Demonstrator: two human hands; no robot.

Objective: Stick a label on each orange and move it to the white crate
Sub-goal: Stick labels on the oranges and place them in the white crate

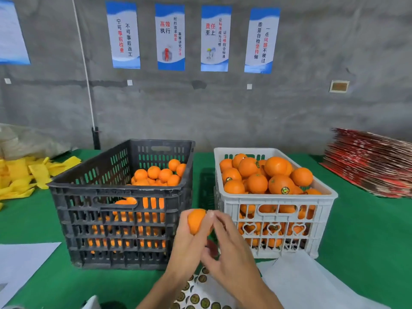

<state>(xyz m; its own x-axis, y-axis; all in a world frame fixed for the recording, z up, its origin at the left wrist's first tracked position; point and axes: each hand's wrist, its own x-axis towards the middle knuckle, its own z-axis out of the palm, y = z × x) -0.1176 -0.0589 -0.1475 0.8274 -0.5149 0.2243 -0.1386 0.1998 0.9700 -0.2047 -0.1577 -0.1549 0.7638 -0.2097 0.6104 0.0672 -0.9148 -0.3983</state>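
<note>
Gripping a round orange fruit (196,220) in curled fingers, the left hand (189,244) holds it up in front of the gap between the two crates. The right hand (225,248) reaches in from the other side, its fingertips (210,214) pressing on the top of the fruit. Below the wrists lies a white backing sheet of round dark-and-gold labels (200,295). On the green cloth worktop (361,230), a black slotted plastic crate (120,206) sits at left, partly filled with oranges. Just beside it, the white plastic crate (276,219) is heaped with them, some labelled.
</note>
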